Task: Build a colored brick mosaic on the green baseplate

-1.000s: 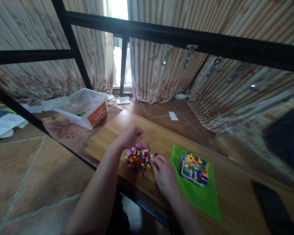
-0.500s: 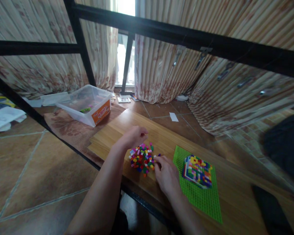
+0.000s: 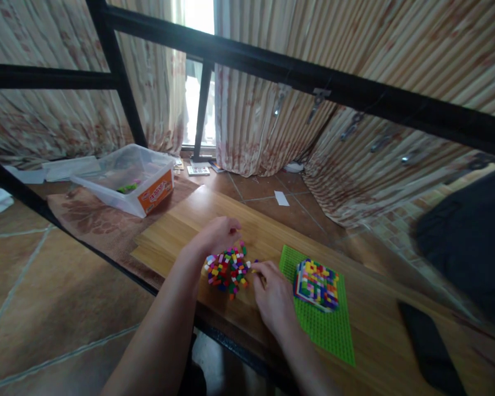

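Bricks (image 3: 227, 270) lay loose, heaped on the table (image 3: 177, 228); left hand (image 3: 223, 232) curled at their far edge, right hand (image 3: 271, 291) bent beside them, any grip impossible to tell; green baseplate (image 3: 328, 336), farther right, bore a block (image 3: 317, 285).

The left forearm (image 3: 160, 324) is showing bare from near the elbow, starting broad and tapering smoothly to a narrow wrist and a bare left hand (image 3: 220, 234) with slim fingers. The right forearm (image 3: 305, 352) is showing bare too, narrowing toward the wrist before widening into a bare right hand (image 3: 274, 297). Below the near edge of the bench (image 3: 169, 234), a black patch of clothing (image 3: 194, 380) is appearing, its cut hiding in shadow.
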`<state>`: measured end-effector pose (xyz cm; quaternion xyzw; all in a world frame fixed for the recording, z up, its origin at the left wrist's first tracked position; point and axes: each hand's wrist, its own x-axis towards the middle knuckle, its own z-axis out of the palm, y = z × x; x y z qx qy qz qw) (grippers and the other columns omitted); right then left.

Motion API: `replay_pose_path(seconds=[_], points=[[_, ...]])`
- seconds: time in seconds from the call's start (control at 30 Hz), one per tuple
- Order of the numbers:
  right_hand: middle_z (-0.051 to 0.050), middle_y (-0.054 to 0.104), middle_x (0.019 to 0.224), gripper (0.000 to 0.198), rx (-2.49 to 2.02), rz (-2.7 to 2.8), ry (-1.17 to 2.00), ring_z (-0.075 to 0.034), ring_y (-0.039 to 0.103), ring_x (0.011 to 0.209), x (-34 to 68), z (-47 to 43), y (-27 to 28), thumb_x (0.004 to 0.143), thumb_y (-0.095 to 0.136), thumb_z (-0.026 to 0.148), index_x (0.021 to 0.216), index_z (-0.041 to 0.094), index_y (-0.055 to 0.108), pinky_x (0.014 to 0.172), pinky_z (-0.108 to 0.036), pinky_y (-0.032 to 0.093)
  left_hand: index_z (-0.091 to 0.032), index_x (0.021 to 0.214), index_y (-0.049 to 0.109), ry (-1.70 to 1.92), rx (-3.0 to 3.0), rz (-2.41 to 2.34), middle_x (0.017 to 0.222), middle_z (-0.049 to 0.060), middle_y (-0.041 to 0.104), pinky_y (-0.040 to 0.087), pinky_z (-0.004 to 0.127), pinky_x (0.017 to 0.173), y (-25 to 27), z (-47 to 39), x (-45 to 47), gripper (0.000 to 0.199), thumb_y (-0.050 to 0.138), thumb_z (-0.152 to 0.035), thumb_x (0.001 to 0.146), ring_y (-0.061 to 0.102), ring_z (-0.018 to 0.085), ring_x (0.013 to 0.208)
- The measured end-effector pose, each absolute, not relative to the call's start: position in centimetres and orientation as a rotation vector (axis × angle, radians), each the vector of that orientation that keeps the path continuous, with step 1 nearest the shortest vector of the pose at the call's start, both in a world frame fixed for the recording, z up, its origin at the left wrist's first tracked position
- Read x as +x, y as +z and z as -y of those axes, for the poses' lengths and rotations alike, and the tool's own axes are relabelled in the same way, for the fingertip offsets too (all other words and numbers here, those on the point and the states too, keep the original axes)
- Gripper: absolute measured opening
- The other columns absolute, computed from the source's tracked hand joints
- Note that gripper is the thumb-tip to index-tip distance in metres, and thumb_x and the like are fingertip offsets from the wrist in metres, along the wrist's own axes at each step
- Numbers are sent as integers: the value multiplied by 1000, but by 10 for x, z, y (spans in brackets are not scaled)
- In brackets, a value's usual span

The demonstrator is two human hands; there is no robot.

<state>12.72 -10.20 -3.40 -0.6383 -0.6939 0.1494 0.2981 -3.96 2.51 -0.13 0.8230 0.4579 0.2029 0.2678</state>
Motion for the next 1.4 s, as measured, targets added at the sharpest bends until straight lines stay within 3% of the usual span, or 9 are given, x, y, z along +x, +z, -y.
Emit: replay_pose_path(seconds=[0.17, 0.3, 0.53, 1.0, 1.4], points=[[-5, 71, 92, 18, -1636, 1558, 300, -20, 66, 87, 187, 115, 0, 89, 54, 28, 91, 22, 71, 79, -34, 51, -16, 65, 59, 564, 2264, -1170, 59, 0, 57, 34, 22, 57, 2, -17, -17, 16, 51, -14, 79, 51, 12, 59], [-7, 73, 89, 21, -1673, 1208, 346, -22, 68, 81, 245, 122, 3, 82, 64, 37, 89, 20, 73, 74, -36, 54, -17, 84, 66, 624, 2255, -1093, 75, 3, 67, 41, 23, 65, -1, -1, 23, 16, 50, -15, 84, 60, 14, 68], [-7, 74, 91, 18, -1637, 1134, 407, -22, 68, 85, 259, 122, -25, 78, 64, 33, 85, 20, 75, 81, -39, 54, -17, 94, 66, 695, 2192, -1024, 89, 6, 70, 48, 28, 74, -20, 33, 84, 18, 51, -13, 84, 64, 18, 80], [-8, 73, 103, 29, -1759, 1515, 118, -22, 66, 96, 244, 115, -28, 88, 47, 22, 104, 22, 71, 90, -41, 50, -19, 101, 69, 742, 1965, -962, 93, 4, 73, 51, 27, 77, -40, 48, 109, 25, 52, -12, 84, 66, 17, 83], [-7, 71, 98, 25, -1760, 1431, 160, -20, 67, 85, 251, 117, -32, 86, 52, 24, 105, 20, 68, 81, -36, 54, -17, 103, 69, 749, 1957, -1003, 95, 5, 74, 51, 27, 74, -43, 47, 112, 24, 52, -16, 86, 67, 17, 81]])
